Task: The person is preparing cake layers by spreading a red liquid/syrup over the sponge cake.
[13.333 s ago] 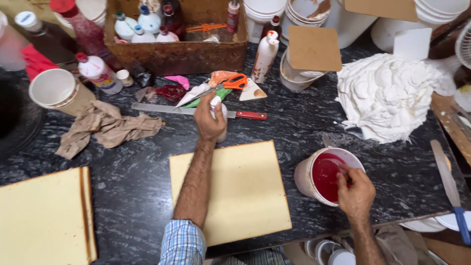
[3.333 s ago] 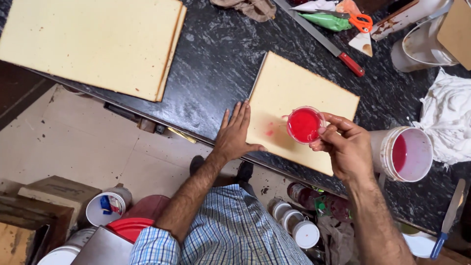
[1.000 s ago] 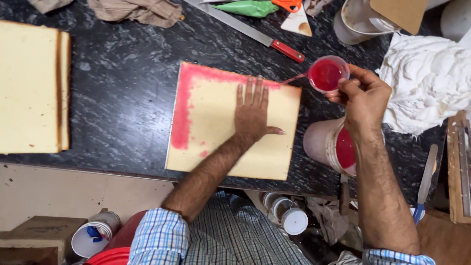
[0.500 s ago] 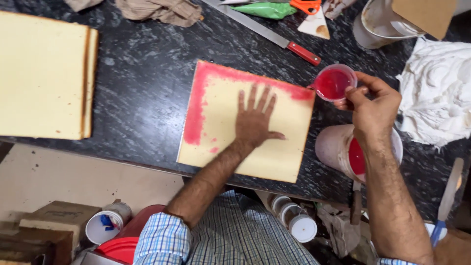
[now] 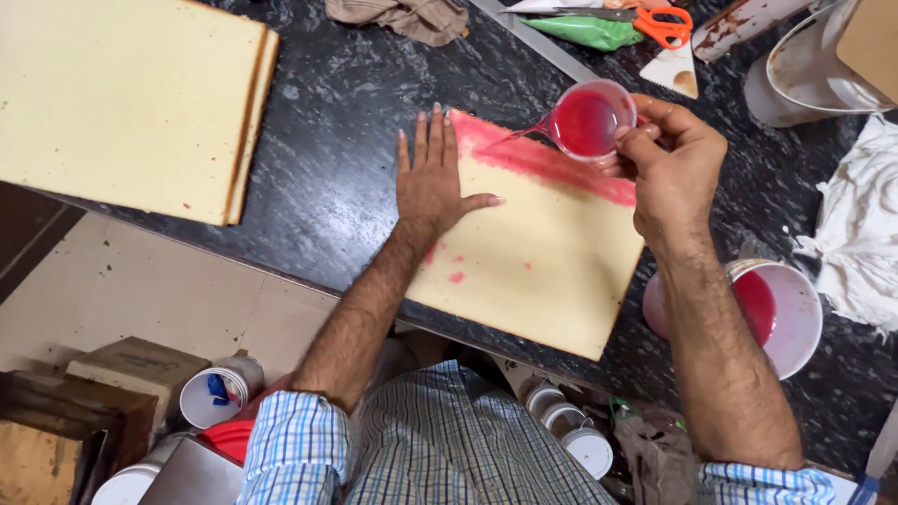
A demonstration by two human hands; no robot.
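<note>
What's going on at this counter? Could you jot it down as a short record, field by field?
Surface: dark speckled counter
Left hand: flat on the near sponge sheet, fingers spread
Right hand: holds a small clear cup tilted, red liquid trickling onto the sheet
Sheet marks: red band along its far edge, a few red spots
Nearby: white bucket with red liquid, stacked sponge sheets, orange-handled scissors, white cloth

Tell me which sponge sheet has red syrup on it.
The single sponge sheet under the left hand, with a red band along its far edge. The stacked sheets at far left are plain yellow and untouched.
</note>
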